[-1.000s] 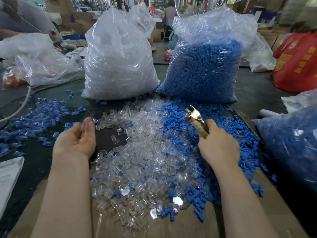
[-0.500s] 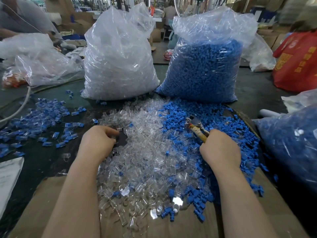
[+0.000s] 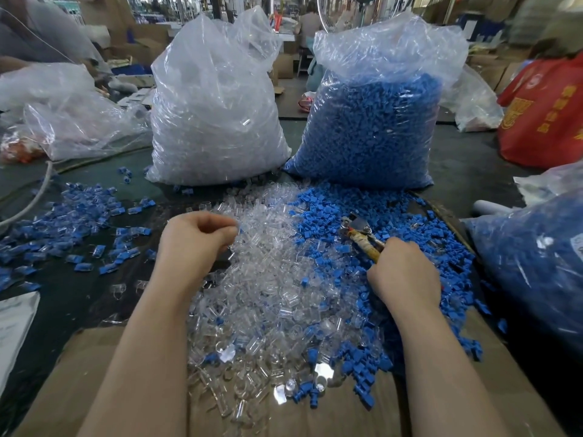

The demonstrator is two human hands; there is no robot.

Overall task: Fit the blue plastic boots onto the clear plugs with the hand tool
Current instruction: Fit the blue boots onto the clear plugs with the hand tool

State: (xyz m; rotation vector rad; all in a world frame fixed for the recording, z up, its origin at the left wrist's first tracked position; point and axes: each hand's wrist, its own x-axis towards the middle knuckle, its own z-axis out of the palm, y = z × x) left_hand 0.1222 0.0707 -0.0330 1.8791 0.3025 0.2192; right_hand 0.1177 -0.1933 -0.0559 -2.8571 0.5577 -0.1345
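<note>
Hand tool gripped by right hand; left hand fingers curled over clear plugs, grasp unclear

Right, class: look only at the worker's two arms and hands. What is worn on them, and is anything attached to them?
Both forearms are bare up to the bottom edge of the picture, with no sleeves in view. The left hand and the right hand wear no gloves. No watch, ring, bracelet or strap shows on either wrist or on the fingers that can be seen.
</note>
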